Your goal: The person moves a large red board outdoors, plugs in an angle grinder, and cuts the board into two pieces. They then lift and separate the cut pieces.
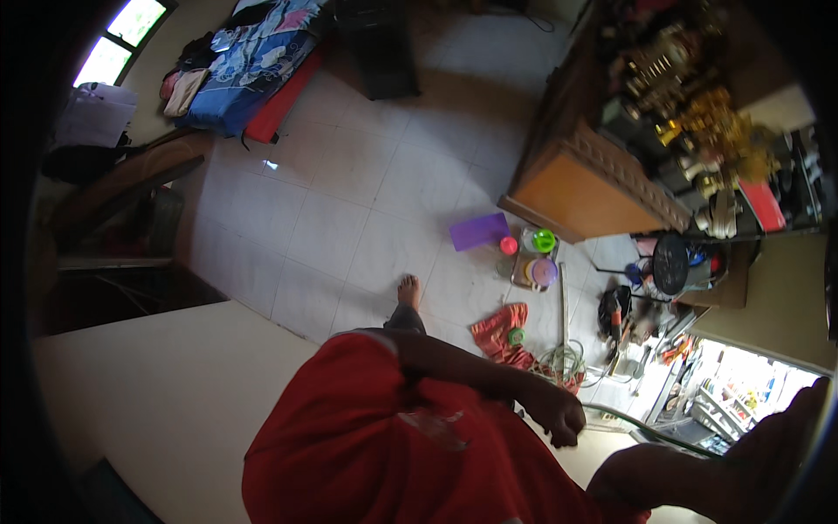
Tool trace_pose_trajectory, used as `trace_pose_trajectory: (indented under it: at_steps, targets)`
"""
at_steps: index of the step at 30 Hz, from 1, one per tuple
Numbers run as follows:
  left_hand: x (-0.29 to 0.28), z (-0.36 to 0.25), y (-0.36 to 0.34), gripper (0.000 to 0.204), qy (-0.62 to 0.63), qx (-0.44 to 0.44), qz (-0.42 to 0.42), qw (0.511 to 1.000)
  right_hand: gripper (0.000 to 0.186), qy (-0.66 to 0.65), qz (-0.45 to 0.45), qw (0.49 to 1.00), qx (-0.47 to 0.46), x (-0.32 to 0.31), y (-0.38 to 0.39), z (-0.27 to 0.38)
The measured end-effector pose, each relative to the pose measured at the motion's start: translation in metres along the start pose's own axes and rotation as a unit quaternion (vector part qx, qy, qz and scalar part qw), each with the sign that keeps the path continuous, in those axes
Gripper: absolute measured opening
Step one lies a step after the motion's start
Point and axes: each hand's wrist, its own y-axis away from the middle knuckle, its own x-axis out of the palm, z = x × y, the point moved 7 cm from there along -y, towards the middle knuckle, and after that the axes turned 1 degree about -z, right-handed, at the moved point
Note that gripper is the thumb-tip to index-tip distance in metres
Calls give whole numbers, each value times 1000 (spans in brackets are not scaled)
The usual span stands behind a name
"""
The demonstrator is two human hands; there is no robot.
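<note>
My left hand [559, 417] is curled closed at lower centre, beside a thin green cord or hose [650, 430] that runs rightward toward my right hand; whether my fingers grip it is unclear. My right hand [781, 428] is raised at the lower right edge, dark, its fingers not clearly visible. Below on the tiles lie a red satin cloth [497, 327] with a small green round item [517, 336], a pale coiled cord [560, 360], a long pale bar [564, 301] and a black bag-like object [614, 306].
A purple sheet [476, 230] and lidded containers [539, 271] lie before a wooden cabinet [594, 196] crowded with gold trophies. A black stool [669, 266] stands right. Further off are a black upright box [375, 48] and a blue-covered bed [231, 79]. My bare foot [408, 293] rests on tiles.
</note>
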Motion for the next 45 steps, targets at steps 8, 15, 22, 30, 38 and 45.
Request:
trace_pose_trajectory:
  at_steps: [8, 15, 22, 30, 38, 45]
  targets:
    - [-157, -24, 296, 52, -239, -133, -334, 902, 37, 28, -154, 940, 303, 28, -30, -310]
    - [-158, -30, 349, 74, -121, -94, -328, 932, 44, 4, -186, 805, 563, 93, 38, -479]
    - [-190, -70, 413, 39, -141, -102, -407, 897, 43, -28, -124, 822, 555, 118, 5, -537]
    - [-273, -147, 563, 39, -132, -125, -442, 879, 32, -37, -126, 874, 468, 174, -101, -660]
    - [-365, -208, 820, 43, -55, -112, -466, 876, 25, -62, -190, 859, 472, 285, -189, -896]
    - [-476, -208, 975, 34, -47, -240, -440, 864, 17, -64, -207, 803, 555, 313, -203, -1092]
